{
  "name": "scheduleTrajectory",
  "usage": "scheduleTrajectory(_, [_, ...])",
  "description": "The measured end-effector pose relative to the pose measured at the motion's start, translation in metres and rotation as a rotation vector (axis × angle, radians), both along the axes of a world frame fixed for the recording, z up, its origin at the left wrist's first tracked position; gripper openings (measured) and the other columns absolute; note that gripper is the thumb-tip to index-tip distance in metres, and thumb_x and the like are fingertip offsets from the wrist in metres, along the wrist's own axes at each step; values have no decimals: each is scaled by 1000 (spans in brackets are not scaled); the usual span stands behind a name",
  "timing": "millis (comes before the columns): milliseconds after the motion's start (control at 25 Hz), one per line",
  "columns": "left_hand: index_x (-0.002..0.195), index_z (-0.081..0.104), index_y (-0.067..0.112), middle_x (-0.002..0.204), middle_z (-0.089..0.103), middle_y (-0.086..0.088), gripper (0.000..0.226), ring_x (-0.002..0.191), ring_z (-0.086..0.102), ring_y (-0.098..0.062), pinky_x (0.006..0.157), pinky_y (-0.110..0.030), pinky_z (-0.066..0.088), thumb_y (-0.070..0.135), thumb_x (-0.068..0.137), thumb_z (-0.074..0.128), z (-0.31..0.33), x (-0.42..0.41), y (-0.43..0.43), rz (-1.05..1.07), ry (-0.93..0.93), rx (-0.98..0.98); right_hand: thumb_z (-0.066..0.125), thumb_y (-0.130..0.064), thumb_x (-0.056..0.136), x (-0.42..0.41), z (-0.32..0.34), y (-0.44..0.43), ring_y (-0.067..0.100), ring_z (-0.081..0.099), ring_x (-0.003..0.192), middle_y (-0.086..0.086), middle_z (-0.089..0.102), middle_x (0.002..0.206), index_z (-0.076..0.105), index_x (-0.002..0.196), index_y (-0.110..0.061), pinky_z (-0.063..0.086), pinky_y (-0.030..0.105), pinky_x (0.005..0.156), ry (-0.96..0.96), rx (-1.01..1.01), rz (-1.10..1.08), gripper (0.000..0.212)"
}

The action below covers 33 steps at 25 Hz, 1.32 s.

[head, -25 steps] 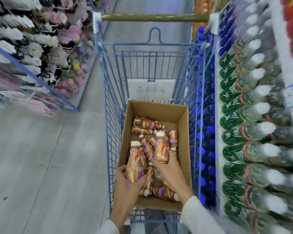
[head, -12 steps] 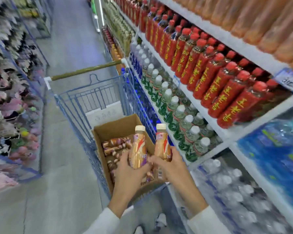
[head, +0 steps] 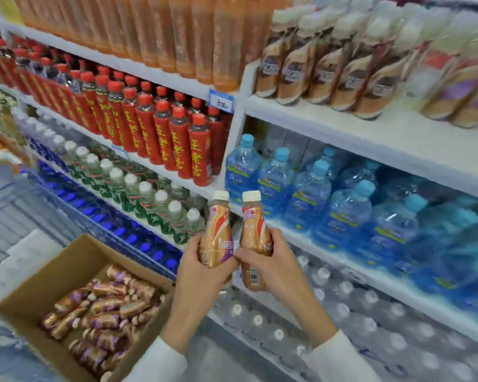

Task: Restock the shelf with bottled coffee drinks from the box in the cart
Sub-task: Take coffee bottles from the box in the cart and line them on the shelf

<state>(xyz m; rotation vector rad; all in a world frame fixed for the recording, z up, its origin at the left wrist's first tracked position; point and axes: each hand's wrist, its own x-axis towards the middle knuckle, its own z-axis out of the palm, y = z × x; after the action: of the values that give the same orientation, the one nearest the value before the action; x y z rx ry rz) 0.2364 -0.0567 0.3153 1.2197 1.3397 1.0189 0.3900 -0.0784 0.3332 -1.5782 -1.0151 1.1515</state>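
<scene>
My left hand [head: 198, 274] grips one gold coffee bottle [head: 215, 232] upright, and my right hand [head: 271, 264] grips a second coffee bottle [head: 254, 230] right beside it, both with cream caps. They are held in front of the shelving, level with the blue water bottles. The cardboard box [head: 66, 266] sits at lower left with several more coffee bottles [head: 105, 307] lying loose inside. On the upper right shelf [head: 370, 130] stands a row of brown coffee drinks [head: 326, 67].
Red-labelled bottles [head: 160, 133] and orange bottles [head: 177, 34] fill the upper left shelves. Green-labelled clear bottles [head: 138, 194] and large blue water bottles [head: 342, 208] sit mid-level. Packs of clear water [head: 342, 312] lie at the bottom. The blue cart wire [head: 138, 244] runs beside the box.
Both hands lifted the two bottles out of the box and up toward the shelves. My view swung from the cart to the right, onto the shelving.
</scene>
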Motion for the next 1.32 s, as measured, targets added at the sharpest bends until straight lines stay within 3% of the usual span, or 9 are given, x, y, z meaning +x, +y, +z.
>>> scheduleTrajectory(160, [113, 62, 14, 91, 74, -2, 48, 66, 68, 1, 57, -12, 51, 6, 73, 88, 21, 106, -5, -202, -80, -9, 84, -35, 77, 99, 20, -36, 4, 69, 79, -15, 72, 86, 59, 108, -33, 56, 37, 82, -11, 31, -200, 39])
scheduleTrajectory(240, [105, 64, 12, 80, 74, 3, 39, 62, 68, 0, 55, -14, 52, 4, 75, 86, 32, 158, -12, -262, -141, -13, 84, -33, 79, 148, 33, -55, 4, 69, 78, -15, 71, 85, 59, 110, -29, 53, 29, 76, -12, 69, -266, 40])
scheduleTrajectory(360, [104, 66, 15, 83, 76, 0, 26, 71, 72, -11, 60, -23, 55, 9, 82, 80, 52, 232, -28, -350, -275, -53, 82, -27, 82, 217, 58, -83, 2, 69, 78, -14, 72, 88, 58, 114, -28, 47, 10, 63, -31, 144, -340, 40])
scheduleTrajectory(520, [109, 66, 12, 92, 76, -4, 46, 80, 74, -14, 64, -24, 57, 23, 70, 88, 90, 314, -40, -476, -390, 22, 81, -28, 82, 291, 94, -100, -6, 68, 73, -25, 71, 82, 57, 110, -31, 48, 11, 58, -78, 229, -402, 37])
scheduleTrajectory(640, [119, 61, 14, 105, 76, -8, 56, 95, 74, -19, 80, -33, 61, 31, 72, 87, 118, 363, -32, -521, -377, 167, 82, -30, 80, 337, 122, -95, -2, 69, 77, -13, 73, 89, 58, 111, -30, 49, 14, 62, -110, 299, -461, 39])
scheduleTrajectory(880, [125, 50, 38, 109, 70, 20, 49, 100, 68, 3, 81, -18, 57, 22, 88, 80, 147, 422, 21, -671, -216, 432, 81, -29, 79, 392, 151, -63, -5, 67, 84, -12, 69, 103, 53, 116, -32, 51, 22, 72, -169, 433, -520, 47])
scheduleTrajectory(1000, [134, 48, 29, 118, 65, 18, 56, 101, 63, 13, 80, -8, 52, 18, 89, 79, 151, 440, 38, -700, -165, 474, 80, -25, 82, 403, 144, -47, -4, 68, 90, -11, 69, 108, 52, 118, -32, 53, 21, 77, -151, 471, -542, 46])
scheduleTrajectory(1160, [125, 51, 38, 108, 68, 29, 52, 102, 63, 14, 80, -5, 50, 10, 89, 77, 146, 450, 50, -729, -147, 499, 80, -23, 84, 409, 132, -35, -2, 67, 96, -13, 68, 108, 50, 115, -38, 55, 19, 77, -154, 509, -564, 46])
scheduleTrajectory(1320, [127, 47, 45, 113, 65, 32, 54, 107, 60, 13, 82, -4, 47, 15, 91, 75, 139, 448, 51, -748, -122, 527, 79, -24, 85, 411, 124, -34, -6, 65, 99, -13, 66, 114, 44, 119, -44, 52, 10, 78, -179, 503, -550, 52])
